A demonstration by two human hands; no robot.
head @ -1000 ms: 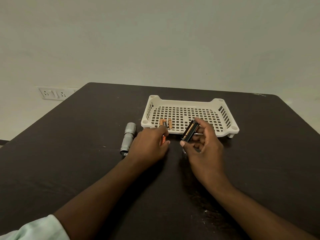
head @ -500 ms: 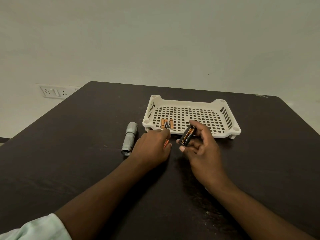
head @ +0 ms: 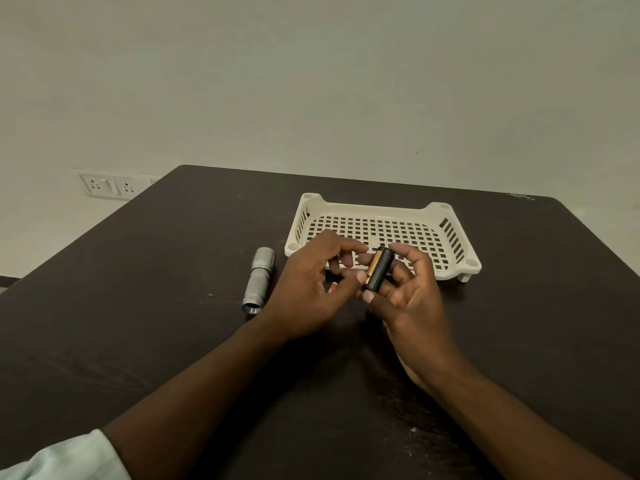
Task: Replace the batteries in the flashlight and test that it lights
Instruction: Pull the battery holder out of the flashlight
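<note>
Left hand [head: 308, 289] has risen to the battery holder [head: 378, 269] — right hand [head: 407, 296] clamps it, left fingers loosely curled.

- A dark brown bench [head: 145, 306] with rounded far corners fills the lower half of the view, its top scuffed with pale marks.
- A plain, pale grey-green wall [head: 311, 81] rises behind it.
- A white socket-and-switch plate [head: 110, 186] sits low on the wall at left.

battery [head: 331, 287] mostly hidden under left hand [head: 308, 285], basket [head: 437, 211] contents covered
</note>
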